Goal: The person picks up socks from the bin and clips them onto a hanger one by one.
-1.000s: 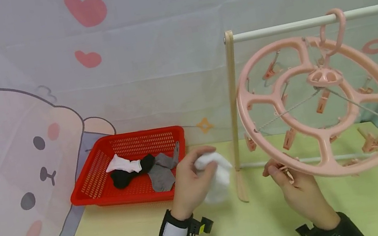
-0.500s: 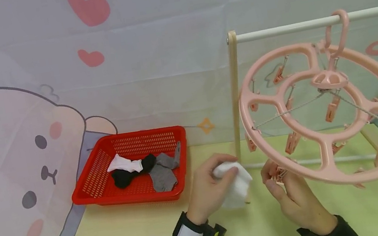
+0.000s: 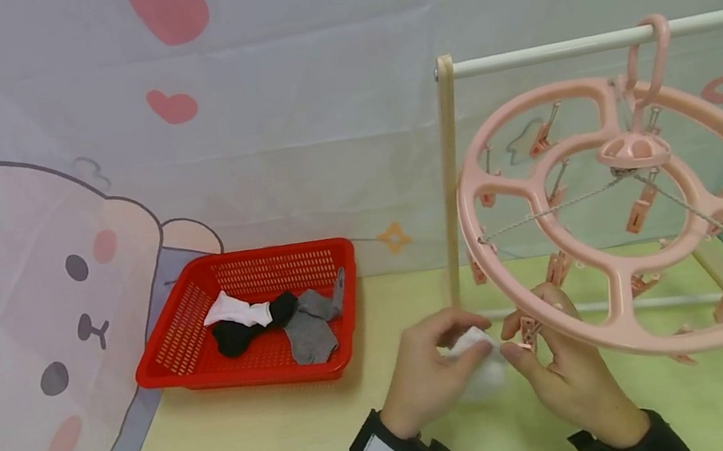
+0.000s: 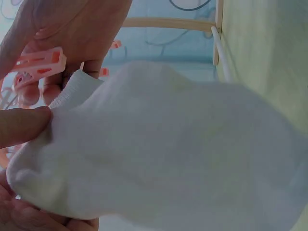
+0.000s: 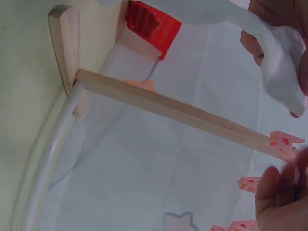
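In the head view, my left hand (image 3: pixel 424 372) pinches a white sock (image 3: pixel 484 369) that hangs down below the fingers. Its ribbed cuff shows in the left wrist view, where the sock (image 4: pixel 159 144) fills much of the picture. To the right, my right hand (image 3: pixel 579 389) pinches a pink clothes peg (image 3: pixel 528 331) at the near left rim of a round pink drying hanger (image 3: pixel 621 284). The sock's upper end is close to this peg; whether they touch cannot be told. In the right wrist view the peg (image 5: pixel 284 142) sits above the curled fingers.
A red plastic basket (image 3: pixel 237 382) at the left holds a white sock (image 3: pixel 231 310), a black sock (image 3: pixel 236 338) and grey socks (image 3: pixel 311 335). The hanger hooks over a white rail (image 3: pixel 542 55) with a wooden post (image 3: pixel 452 185). Several other pegs dangle from the hanger.
My left hand has moved right with the white sock, up close to the peg. My right hand keeps hold of the peg, while the hanger has swung slightly right and down.
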Demonstrator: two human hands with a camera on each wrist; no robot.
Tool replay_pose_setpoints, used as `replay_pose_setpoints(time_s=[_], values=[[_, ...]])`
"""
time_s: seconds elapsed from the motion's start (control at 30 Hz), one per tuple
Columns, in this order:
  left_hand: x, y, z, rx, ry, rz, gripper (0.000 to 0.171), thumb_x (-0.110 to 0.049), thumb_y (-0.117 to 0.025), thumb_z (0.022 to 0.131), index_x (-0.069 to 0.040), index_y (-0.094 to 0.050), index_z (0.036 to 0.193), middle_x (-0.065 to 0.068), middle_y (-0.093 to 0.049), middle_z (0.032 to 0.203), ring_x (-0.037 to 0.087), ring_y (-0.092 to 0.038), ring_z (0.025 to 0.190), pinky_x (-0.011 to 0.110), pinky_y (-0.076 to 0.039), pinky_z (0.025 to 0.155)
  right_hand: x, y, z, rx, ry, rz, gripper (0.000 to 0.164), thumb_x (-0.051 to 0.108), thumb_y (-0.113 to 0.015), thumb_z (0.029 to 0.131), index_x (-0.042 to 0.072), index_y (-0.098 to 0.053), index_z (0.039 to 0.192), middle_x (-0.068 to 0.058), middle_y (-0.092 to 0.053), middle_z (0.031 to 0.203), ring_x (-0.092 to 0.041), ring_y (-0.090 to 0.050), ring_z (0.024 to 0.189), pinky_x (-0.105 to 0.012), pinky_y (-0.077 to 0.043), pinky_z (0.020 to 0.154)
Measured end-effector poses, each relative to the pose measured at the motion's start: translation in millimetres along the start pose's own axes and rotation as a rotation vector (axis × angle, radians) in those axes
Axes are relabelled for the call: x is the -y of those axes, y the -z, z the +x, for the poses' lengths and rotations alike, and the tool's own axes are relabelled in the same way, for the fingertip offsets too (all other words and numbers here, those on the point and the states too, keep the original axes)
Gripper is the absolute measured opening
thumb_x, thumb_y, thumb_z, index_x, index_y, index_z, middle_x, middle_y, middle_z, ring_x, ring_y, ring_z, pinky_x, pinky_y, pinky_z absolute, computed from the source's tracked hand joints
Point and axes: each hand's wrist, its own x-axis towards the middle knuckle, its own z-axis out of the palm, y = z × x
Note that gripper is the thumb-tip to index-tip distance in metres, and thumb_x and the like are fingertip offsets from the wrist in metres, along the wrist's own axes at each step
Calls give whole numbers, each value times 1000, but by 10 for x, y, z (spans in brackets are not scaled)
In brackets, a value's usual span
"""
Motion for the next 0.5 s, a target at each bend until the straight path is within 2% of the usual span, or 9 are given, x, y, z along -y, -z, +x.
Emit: replay_pose_setpoints(time_s=[0.07,0.17,0.23,0.3,0.4,0.5], values=[[-3,-39,-3,11,-13,2,17,-14,-74,88,-15,-69,105,-8,-69,101,3,-60,87,23,-52,77,47,26,8,-10,-35,-36,26,30,-60,98,4,-63,96,-6,-54,92,-13,-42,77,-23,-31,72],[-13,-97,-9,26,-32,-1,13,-16,-74,88,-16,-69,101,-8,-69,97,3,-59,84,21,-52,73,33,51,-55,12,-113,-35,14,9,-67,92,3,-66,105,-6,-62,95,-9,-45,76,-22,-35,69],[-30,-123,-17,34,-39,-4,12,-17,-74,89,-16,-69,100,-8,-69,95,2,-59,84,20,-52,72,26,66,-94,40,-178,-14,24,-3,-68,87,3,-67,110,-8,-66,101,-7,-48,75,-21,-38,67],[-50,-139,-25,42,-41,-15,11,-18,-73,89,-16,-69,99,-8,-69,95,2,-59,83,19,-52,71,8,76,-126,61,-222,10,30,-9,-67,85,4,-68,112,-7,-68,105,-7,-54,81,-19,-42,70],[-87,-141,-35,43,-47,-17,10,-18,-73,90,-17,-68,99,-8,-70,97,1,-60,84,19,-51,71,-27,84,-150,66,-235,90,30,-12,-63,86,3,-68,111,-10,-68,110,-10,-59,91,-19,-45,73],[-121,-125,-43,25,-62,-18,9,-17,-73,89,-17,-69,98,-9,-70,99,1,-60,85,20,-50,72,-55,81,-138,60,-217,238,30,-17,-57,88,-4,-65,114,-15,-67,114,-15,-60,94,-21,-46,75]])
